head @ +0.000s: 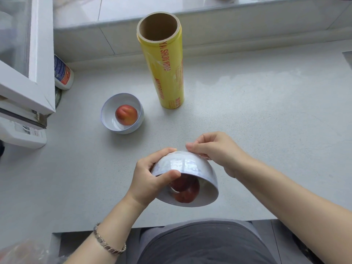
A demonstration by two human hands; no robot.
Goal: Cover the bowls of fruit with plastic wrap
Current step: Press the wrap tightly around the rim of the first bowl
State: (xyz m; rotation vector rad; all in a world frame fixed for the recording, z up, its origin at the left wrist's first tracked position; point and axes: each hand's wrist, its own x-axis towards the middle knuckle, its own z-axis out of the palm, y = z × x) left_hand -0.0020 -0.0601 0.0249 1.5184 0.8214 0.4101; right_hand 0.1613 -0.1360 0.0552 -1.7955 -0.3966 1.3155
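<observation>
My left hand [152, 177] grips the tilted bowl [207, 180] by its rim, thumb hooked over the edge. The mouth is tipped toward me, with red fruit [185, 190] showing inside. My right hand [215, 151], fingers curled, pinches the plastic wrap [202, 156] against the bowl's outer wall. Beyond my left hand, the second bowl [108, 111] sits on the table [247, 111] holding one peach [126, 114]. The yellow roll [165, 69] stands upright beyond both hands.

Upright yellow plastic-wrap roll with cardboard core [167, 73], red lettering "YA SHUN WRAP" down its side, remaining print illegible
</observation>
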